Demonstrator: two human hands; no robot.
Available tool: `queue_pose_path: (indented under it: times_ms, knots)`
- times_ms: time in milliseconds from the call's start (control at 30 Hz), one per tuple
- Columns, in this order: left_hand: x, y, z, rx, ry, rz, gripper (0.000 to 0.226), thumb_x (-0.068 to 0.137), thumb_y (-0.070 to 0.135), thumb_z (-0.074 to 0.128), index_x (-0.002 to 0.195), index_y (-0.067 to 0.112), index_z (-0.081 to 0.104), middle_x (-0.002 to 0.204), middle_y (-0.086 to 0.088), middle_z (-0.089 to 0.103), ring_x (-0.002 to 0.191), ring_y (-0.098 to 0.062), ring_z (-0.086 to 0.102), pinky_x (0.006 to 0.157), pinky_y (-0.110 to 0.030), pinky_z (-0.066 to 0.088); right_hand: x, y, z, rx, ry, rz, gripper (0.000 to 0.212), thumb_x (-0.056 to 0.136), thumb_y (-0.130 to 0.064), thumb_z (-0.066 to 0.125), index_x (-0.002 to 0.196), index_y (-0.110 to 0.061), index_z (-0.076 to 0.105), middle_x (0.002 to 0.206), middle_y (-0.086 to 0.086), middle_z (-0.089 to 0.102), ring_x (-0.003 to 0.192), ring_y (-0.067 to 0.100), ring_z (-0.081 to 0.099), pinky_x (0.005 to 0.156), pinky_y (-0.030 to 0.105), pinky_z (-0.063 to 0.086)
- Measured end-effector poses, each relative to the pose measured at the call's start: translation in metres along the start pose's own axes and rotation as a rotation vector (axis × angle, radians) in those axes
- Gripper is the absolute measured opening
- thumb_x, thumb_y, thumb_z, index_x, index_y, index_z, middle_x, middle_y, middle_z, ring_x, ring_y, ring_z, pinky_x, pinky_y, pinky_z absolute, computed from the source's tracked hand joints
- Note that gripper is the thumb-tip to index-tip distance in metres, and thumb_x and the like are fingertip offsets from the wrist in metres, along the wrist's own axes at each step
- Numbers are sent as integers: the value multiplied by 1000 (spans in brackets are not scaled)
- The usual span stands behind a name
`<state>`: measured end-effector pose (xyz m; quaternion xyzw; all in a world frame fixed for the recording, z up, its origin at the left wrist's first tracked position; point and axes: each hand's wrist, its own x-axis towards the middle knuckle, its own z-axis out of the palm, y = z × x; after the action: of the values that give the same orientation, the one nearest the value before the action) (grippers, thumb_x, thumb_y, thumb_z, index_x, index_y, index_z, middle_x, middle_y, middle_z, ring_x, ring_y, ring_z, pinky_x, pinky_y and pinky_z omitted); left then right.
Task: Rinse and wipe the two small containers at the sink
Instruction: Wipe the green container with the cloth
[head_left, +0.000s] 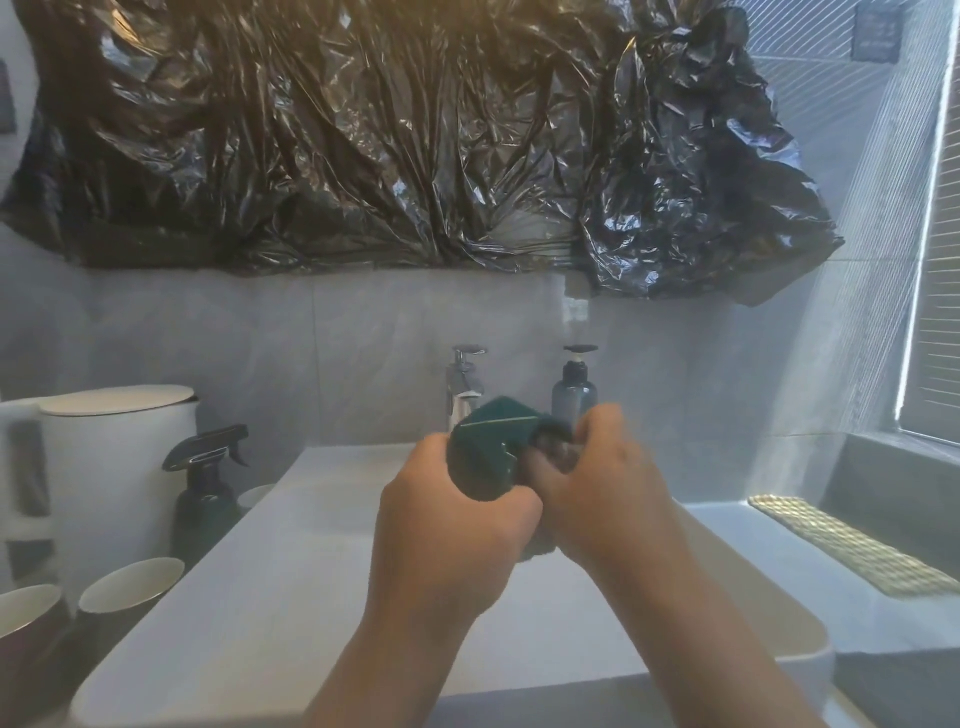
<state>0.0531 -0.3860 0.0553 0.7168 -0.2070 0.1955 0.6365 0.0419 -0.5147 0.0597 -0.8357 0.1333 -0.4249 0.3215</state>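
Note:
I hold a small dark green faceted container (491, 441) above the white sink basin (270, 561), in front of the chrome tap (464, 387). My left hand (452, 525) grips its lower body from the left. My right hand (597, 483) curls round a dark cloth (553, 447) pressed against the container's right side; a dark bit of cloth also shows below, between the two hands. Two cups (130, 582) with white insides stand on the counter at the lower left. I cannot tell whether water is running.
A dark spray bottle (205, 488) and a white lidded bin (117, 467) stand left of the basin. A blue pump bottle (574, 392) is right of the tap. A woven mat (852, 545) lies on the right ledge. Black plastic sheeting (415, 130) covers the wall above.

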Motion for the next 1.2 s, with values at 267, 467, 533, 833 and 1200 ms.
queue_pose_path:
  times_ms: [267,467,533,833,1200]
  knots:
    - [4,0,-7,-57,-74,-27,40,58,36,76,94,30,59,82,9,68,72,-4,66,59,-20,54,3,3,8,74,-222,45,21,83,-41,63,76,-22,56,62,-4,63,54,10,57,49,24,42]
    - [16,-3,-21,-109,-382,-209,61,48,40,76,106,23,67,94,-4,76,89,-27,75,79,-51,63,2,2,-4,-69,-241,-117,19,90,-33,61,95,-18,53,72,-10,49,65,12,53,62,38,55]
    - [18,-5,-21,-58,-380,-178,43,53,31,72,95,22,68,86,-5,75,82,-25,74,75,-49,64,1,2,-4,-127,-222,-145,24,89,-40,61,98,-19,54,73,-10,50,70,18,57,69,43,56]
    - [12,-4,-11,-18,-384,-247,13,52,27,63,65,25,67,64,5,67,65,-19,63,53,-28,57,2,0,-1,-226,62,-197,42,79,-37,63,68,-23,25,66,-4,36,52,11,32,46,26,25]
    - [21,-13,-15,-58,-164,-222,26,55,37,69,75,20,72,76,-7,74,83,-31,72,77,-56,61,-5,-6,-9,49,-303,-401,17,88,-16,68,99,-29,68,72,-20,56,70,2,55,51,9,39]
